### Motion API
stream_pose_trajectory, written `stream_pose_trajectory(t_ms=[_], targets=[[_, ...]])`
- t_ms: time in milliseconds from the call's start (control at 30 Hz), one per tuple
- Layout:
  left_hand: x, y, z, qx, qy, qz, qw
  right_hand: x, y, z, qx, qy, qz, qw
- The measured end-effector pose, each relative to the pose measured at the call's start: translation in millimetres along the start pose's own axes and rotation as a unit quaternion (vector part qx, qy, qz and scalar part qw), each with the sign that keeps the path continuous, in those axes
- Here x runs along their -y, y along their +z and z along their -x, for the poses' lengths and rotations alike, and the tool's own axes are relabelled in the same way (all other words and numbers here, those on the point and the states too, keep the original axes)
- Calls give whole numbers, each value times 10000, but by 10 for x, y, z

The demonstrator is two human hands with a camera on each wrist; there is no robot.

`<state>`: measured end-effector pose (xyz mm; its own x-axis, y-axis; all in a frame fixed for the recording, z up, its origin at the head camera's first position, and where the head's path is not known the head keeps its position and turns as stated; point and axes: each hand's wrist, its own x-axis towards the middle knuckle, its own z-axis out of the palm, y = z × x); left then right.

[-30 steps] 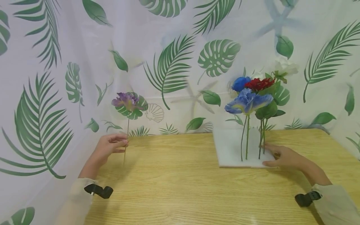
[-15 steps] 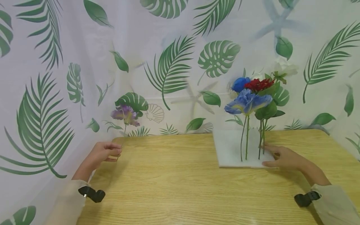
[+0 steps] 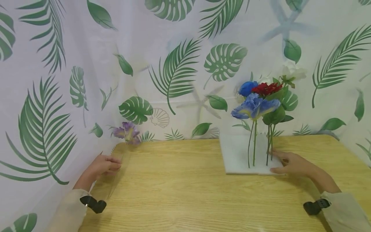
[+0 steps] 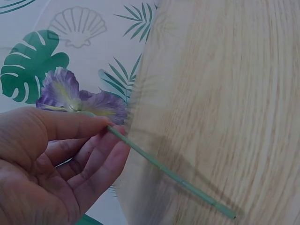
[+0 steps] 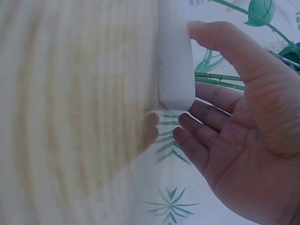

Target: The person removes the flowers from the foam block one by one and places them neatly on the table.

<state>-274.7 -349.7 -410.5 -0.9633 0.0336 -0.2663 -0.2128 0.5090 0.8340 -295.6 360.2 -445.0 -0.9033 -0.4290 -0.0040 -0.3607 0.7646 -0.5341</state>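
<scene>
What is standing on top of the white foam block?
Flower stems stand in the white foam block: a blue flower, a red one, a white one. The right hand covers its near corner.

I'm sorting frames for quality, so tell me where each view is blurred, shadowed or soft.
Head view: even light, sharp overall; the purple flower and its stem look smeared, and the left hand is slightly soft. Left wrist view: dim, bluish, the stem casting a soft shadow on the table. Right wrist view: wood grain streaked with blur, the foam block and right hand clearer.
</scene>
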Motion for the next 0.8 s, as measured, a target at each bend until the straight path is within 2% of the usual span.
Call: stream_pose_trajectory(t_ms=[333, 567, 800], targets=[[85, -1, -9, 0, -145, 148, 9998, -19, 8, 13, 38, 1, -132, 9999], [176, 16, -23, 43, -409, 360, 9985, -5, 16, -6, 37, -82, -58, 9999], [212, 53, -72, 66, -406, 348, 9985, -1, 5, 16, 9, 58, -84, 9999]])
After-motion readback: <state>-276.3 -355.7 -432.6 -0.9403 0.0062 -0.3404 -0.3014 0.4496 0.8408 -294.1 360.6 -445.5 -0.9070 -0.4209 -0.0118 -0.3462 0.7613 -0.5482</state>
